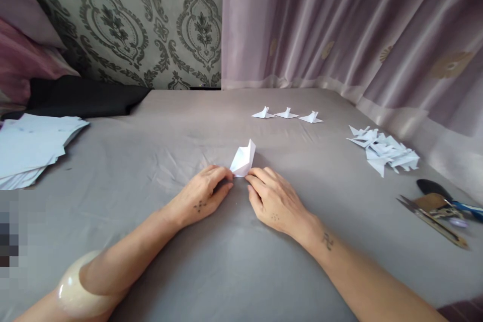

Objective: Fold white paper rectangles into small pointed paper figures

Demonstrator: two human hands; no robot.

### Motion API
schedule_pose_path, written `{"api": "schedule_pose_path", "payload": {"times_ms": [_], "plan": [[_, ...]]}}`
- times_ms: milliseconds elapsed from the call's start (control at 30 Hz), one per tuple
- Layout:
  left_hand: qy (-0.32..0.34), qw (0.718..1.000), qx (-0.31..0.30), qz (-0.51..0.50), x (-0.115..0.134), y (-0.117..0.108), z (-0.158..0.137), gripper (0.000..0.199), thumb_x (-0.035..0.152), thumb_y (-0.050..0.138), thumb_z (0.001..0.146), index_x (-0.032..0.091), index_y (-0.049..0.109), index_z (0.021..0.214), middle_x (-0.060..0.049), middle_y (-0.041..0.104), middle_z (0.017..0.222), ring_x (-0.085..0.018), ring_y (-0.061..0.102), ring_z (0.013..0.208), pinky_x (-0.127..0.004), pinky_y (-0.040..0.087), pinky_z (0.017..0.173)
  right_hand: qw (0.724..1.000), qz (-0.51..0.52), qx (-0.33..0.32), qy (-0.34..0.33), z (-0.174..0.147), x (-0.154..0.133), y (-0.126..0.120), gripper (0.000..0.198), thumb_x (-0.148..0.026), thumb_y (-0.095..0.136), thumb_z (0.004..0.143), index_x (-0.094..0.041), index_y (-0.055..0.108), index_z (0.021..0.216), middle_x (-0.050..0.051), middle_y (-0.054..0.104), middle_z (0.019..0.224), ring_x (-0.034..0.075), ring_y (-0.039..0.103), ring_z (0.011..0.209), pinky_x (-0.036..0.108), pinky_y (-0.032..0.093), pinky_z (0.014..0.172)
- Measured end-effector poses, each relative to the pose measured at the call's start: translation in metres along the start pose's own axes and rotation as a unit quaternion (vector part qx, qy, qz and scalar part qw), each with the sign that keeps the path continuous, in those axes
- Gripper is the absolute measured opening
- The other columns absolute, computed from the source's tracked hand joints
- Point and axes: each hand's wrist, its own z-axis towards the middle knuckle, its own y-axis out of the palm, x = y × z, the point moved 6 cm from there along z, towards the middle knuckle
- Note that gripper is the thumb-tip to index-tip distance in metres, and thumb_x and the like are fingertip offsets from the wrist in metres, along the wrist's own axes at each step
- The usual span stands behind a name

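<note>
At the middle of the dial, a folded white paper (243,158) sits on a grey cloth surface (181,133), its tip pointing toward one o'clock. The left hand (204,191) holds its lower corner from eight o'clock and the right hand (275,198) from four, both with fingers drawn in narrow. The surface's far edge meets the patterned wall at eleven, while the mauve curtain (287,25) borders it from one to three. Broad cloth runs from the left hand to a stack of white sheets (33,148) at nine, and a long stretch lies toward twelve. Room is tighter at three, where a heap of folded papers (388,151) lies near the curtain; three small folded pieces (287,113) line up near two, and a pointed tool (433,224) lies at four. Faint marks on the top sheet might be writing, too small to read.
</note>
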Motion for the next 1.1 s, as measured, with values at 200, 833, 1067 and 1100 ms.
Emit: {"api": "schedule_pose_path", "payload": {"times_ms": [200, 833, 1067, 1100], "plan": [[-0.124, 0.987, 0.050, -0.084, -0.011, -0.004, 0.006, 0.019, 0.035, 0.055, 0.088, 0.022, 0.059, 0.101, -0.004, 0.064, 0.102, -0.018, 0.062, 0.089, -0.031, 0.050, 0.078, 1.000, 0.013, -0.024, 0.005, 0.002, 0.001, -0.002, 0.028, -0.014, 0.040, 0.092, -0.015, 0.065, 0.105, 0.008, 0.064, 0.100, 0.021, 0.053, 0.087, 0.037, 0.047, 0.079], [-0.165, 0.980, 0.072, -0.083, -0.019, -0.003, 0.009, 0.017, 0.033, 0.059, 0.079, 0.018, 0.068, 0.077, -0.006, 0.060, 0.106, -0.016, 0.061, 0.077, -0.034, 0.053, 0.075, 1.000, 0.020, -0.012, 0.013, 0.000, 0.001, 0.001, 0.035, -0.021, 0.042, 0.093, -0.015, 0.061, 0.122, 0.012, 0.061, 0.112, 0.024, 0.054, 0.098, 0.041, 0.049, 0.084], [-0.161, 0.981, 0.074, -0.076, -0.024, 0.000, 0.009, 0.012, 0.027, 0.058, 0.079, 0.018, 0.066, 0.077, -0.007, 0.058, 0.104, -0.017, 0.062, 0.079, -0.035, 0.053, 0.078, 1.000, 0.021, -0.019, 0.009, 0.003, -0.001, -0.001, 0.032, -0.018, 0.041, 0.093, -0.014, 0.063, 0.118, 0.010, 0.063, 0.110, 0.022, 0.054, 0.094, 0.040, 0.048, 0.085], [-0.163, 0.981, 0.075, -0.078, -0.024, 0.000, 0.009, 0.013, 0.027, 0.057, 0.079, 0.017, 0.066, 0.077, -0.007, 0.058, 0.104, -0.017, 0.062, 0.080, -0.035, 0.053, 0.078, 1.000, 0.019, -0.021, 0.007, 0.004, -0.001, -0.001, 0.032, -0.017, 0.041, 0.093, -0.014, 0.063, 0.117, 0.009, 0.063, 0.110, 0.022, 0.054, 0.094, 0.040, 0.048, 0.085]]}}
